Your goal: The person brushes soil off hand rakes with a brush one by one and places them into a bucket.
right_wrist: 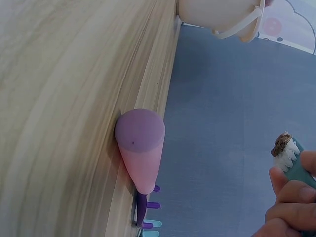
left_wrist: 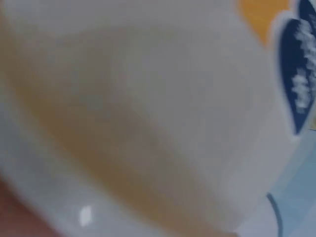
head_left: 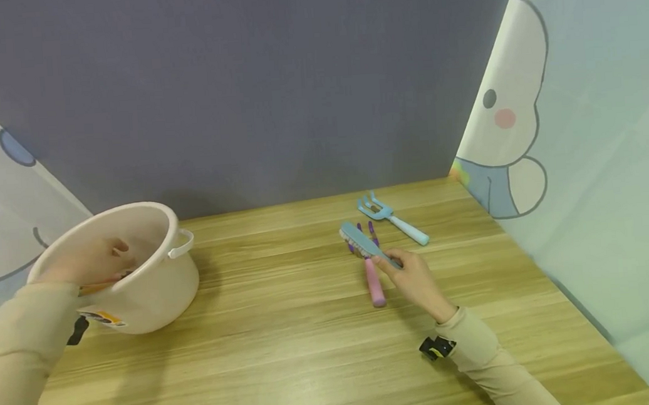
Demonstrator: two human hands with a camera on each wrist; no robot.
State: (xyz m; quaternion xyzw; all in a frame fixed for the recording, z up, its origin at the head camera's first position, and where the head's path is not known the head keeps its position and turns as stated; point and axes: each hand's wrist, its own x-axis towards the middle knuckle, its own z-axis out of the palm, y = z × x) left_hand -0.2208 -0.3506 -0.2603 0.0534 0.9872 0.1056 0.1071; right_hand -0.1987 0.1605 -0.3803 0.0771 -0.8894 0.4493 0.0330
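Beige fabric sleeve (head_left: 15, 353) looms closest, leading to the left hand (head_left: 88, 263), and beneath both hands spreads a pale wood-grain table (head_left: 278, 350). Around the left hand stands a round cream plastic bucket (head_left: 167, 295); fingers partly hidden in there, so no telling whether they grip anything. Just beyond the right hand (head_left: 414, 278) lies a light-blue hand fork (head_left: 408, 228), and just left of its fingers, a purple-tined hand fork with a pink handle (head_left: 374, 280). And in that right hand, by far the nearer one, pinched by the handle: a slim blue-grey brush (head_left: 363, 240)! Its long axis runs leftward and away from the fingers, head above the purple tines; the bucket lies well off to that same left. Rounded back, white bristles (right_wrist: 285, 162) along one face, a brown clump (right_wrist: 281, 144) stuck near the end.
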